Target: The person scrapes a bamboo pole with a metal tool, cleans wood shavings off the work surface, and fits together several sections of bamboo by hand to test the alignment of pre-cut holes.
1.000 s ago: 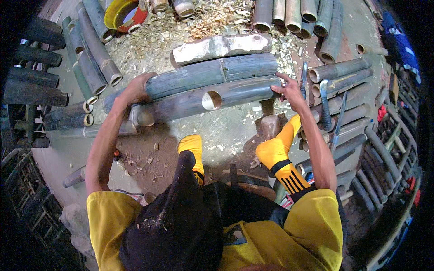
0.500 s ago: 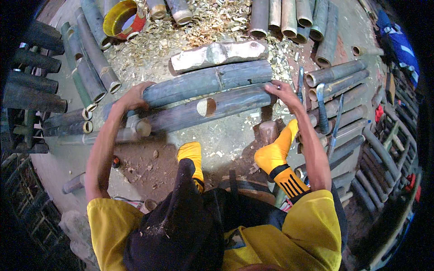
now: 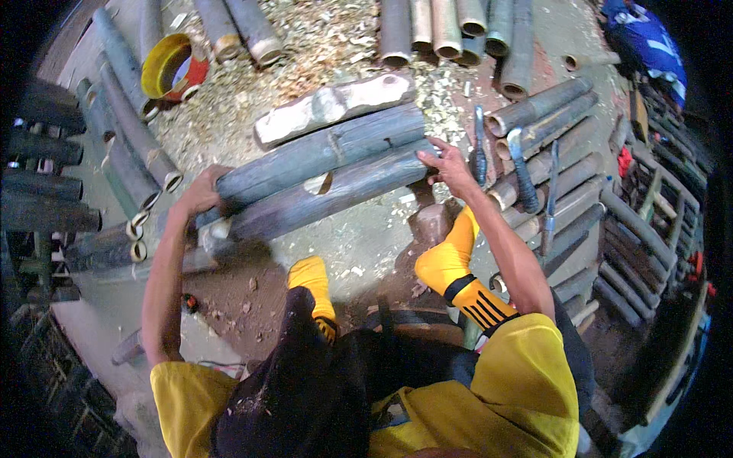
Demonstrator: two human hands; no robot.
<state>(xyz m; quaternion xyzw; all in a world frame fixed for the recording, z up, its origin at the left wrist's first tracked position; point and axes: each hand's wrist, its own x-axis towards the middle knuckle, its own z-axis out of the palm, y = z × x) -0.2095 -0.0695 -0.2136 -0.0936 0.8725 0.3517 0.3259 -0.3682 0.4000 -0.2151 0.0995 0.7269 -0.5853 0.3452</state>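
Two dark grey bamboo tubes lie side by side on the floor in front of me. At the left end of the far tube (image 3: pixel 328 153), my left hand (image 3: pixel 202 192) is closed round the bamboo. My right hand (image 3: pixel 452 172) grips the right end of the near tube (image 3: pixel 359 183), thumb and fingers at its rim. An oval cut-out (image 3: pixel 318 183) with a pale inside shows on the near tube's upper far side. Just beyond both tubes lies a whitish, notched log (image 3: pixel 336 108).
Wood chips (image 3: pixel 321 46) cover the floor ahead. A yellow and red ring-shaped container (image 3: pixel 156 70) stands far left. Bamboo tubes lie stacked at both sides and ahead. On the right are a curved-handled tool (image 3: pixel 522 172) and long blades (image 3: pixel 551 198). A short wooden block (image 3: pixel 430 223) stands by my foot.
The near tube has rolled away from me, so its cut-out faces more toward the far tube. My right hand's fingers have shifted at its end. The whole view has moved and tilted slightly.
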